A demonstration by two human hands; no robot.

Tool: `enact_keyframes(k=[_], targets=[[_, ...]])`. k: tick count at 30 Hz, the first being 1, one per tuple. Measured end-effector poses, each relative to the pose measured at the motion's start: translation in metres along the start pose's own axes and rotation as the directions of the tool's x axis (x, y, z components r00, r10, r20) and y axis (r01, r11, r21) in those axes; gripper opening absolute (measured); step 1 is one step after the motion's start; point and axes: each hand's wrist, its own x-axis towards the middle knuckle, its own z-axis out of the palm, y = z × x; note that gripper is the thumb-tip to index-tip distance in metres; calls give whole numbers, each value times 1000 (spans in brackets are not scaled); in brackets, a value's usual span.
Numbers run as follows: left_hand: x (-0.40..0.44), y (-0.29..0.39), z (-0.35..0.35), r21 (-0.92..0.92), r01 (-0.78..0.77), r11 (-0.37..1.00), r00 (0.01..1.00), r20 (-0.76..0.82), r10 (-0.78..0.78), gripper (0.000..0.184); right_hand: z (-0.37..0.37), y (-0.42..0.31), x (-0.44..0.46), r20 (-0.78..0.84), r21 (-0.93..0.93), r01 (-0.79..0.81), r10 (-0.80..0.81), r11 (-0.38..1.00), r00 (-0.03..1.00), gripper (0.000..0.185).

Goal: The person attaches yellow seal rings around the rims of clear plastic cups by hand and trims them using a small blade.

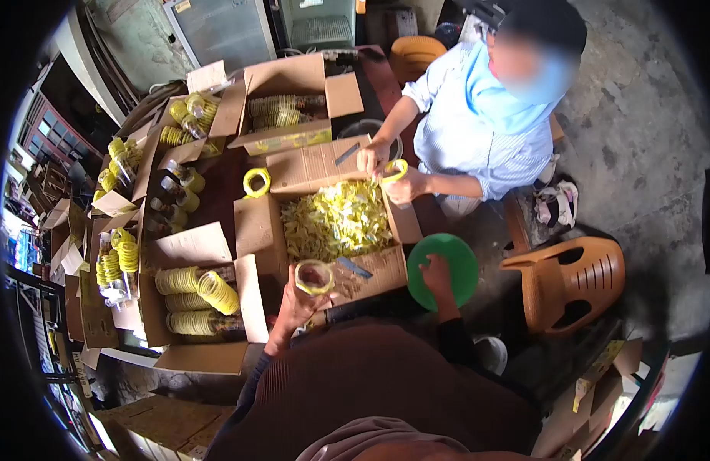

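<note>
My left hand (295, 309) is wrapped around a clear plastic cup with a yellow rim (315, 277), its round opening facing up. The cup is beside the near edge of an open cardboard box (257, 223) filled with small yellow-and-white wrapper-like pieces (336, 219). My right hand (438, 278) reaches over a green plastic basin (464, 265), fingers apart, with nothing visible in them. I cannot make out the basin's contents. A dark flat strip (355, 267) lies on the box's near flap.
Across the box, a co-worker (486, 123) holds a yellow-rimmed cup (395, 170). Boxes of stacked yellow-rimmed cups (197, 292) stand on the left. A yellow ring-shaped item (257, 182) lies by the box corner. An orange plastic chair (574, 284) stands at right.
</note>
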Motion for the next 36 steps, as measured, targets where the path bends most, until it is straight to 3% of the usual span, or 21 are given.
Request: enact_keyframes(k=[1, 2, 4, 8, 11, 13, 14, 16, 17, 19, 20, 22, 25, 26, 28, 29, 31, 32, 34, 35, 36], targets=[[1, -1, 1, -71, 52, 996, 999, 19, -51, 67, 14, 22, -10, -14, -206, -23, 21, 978, 1000, 44], [0, -2, 2, -57, 64, 996, 997, 43, -61, 68, 24, 34, -15, -9, -208, -26, 25, 978, 1000, 44], [4, -4, 3, -44, 66, 997, 996, 60, -64, 68, 31, 41, -19, 78, -338, -107, 142, 935, 987, 67], [6, -15, 5, -78, 69, 995, 993, 97, -61, 70, 35, 33, -25, 162, -390, -192, 273, 901, 948, 82], [8, -22, 0, -113, 85, 990, 988, 138, -69, 72, 33, 36, -21, 270, -267, -300, 369, 916, 889, 79], [7, -28, -2, -133, 114, 985, 979, 185, -89, 71, 29, 43, -16, 325, -405, -131, 277, 905, 904, 72], [6, -33, -2, -155, 128, 980, 981, 168, -101, 68, 26, 52, -12, 328, -406, -148, 295, 902, 898, 72], [4, -48, 0, -201, 121, 972, 985, 148, -92, 63, 16, 71, 1, 443, -224, -181, 265, 958, 856, 54], [8, -38, -3, -179, 91, 980, 983, 173, -59, 65, 4, 64, 0, 441, -229, -199, 284, 953, 852, 54], [8, -40, -1, -163, 60, 985, 989, 141, -37, 64, -23, 46, -5, 259, -219, -154, 209, 964, 943, 35], [8, -43, 1, -165, 62, 984, 989, 142, -38, 64, -36, 34, -9, 259, -222, -155, 212, 963, 942, 35], [7, -50, 3, -70, 16, 997, 992, 124, -7, 65, -52, 14, -10, 55, -118, -273, 281, 955, 958, 37], [14, -36, -2, -39, -54, 998, 978, 200, 61, 70, -45, 38, -11, -83, -67, -195, 189, 979, 978, 31], [16, -29, -1, 24, -103, 994, 980, 172, 98, 73, -51, 30, -17, -68, -66, -173, 168, 983, 983, 31], [17, -40, 3, -37, -252, 967, 963, 91, 254, 78, -66, 17, -28, 191, -373, -11, 88, 928, 978, 27], [20, -38, 3, -44, -283, 958, 955, 80, 286, 80, -60, 21, -28, 199, -370, 13, 66, 929, 978, 27], [23, -36, 2, -34, -292, 956, 954, 63, 293, 81, -44, 28, -26, 112, 14, -174, 171, 985, 979, 26], [22, -35, 2, -34, -302, 953, 950, 68, 304, 83, -52, 12, -24, 123, 13, -165, 162, 986, 979, 26], [21, -30, 3, 1, -320, 947, 947, 27, 320, 84, -70, -20, -15, 386, -156, -456, 479, 876, 788, 26], [21, -26, 4, 32, -344, 939, 939, -3, 344, 85, -66, -19, -17, 386, -159, -453, 477, 877, 790, 26], [21, -21, 4, 73, -248, 966, 969, 2, 248, 86, -60, -14, -21, 362, -150, -367, 396, 918, 844, 24]])
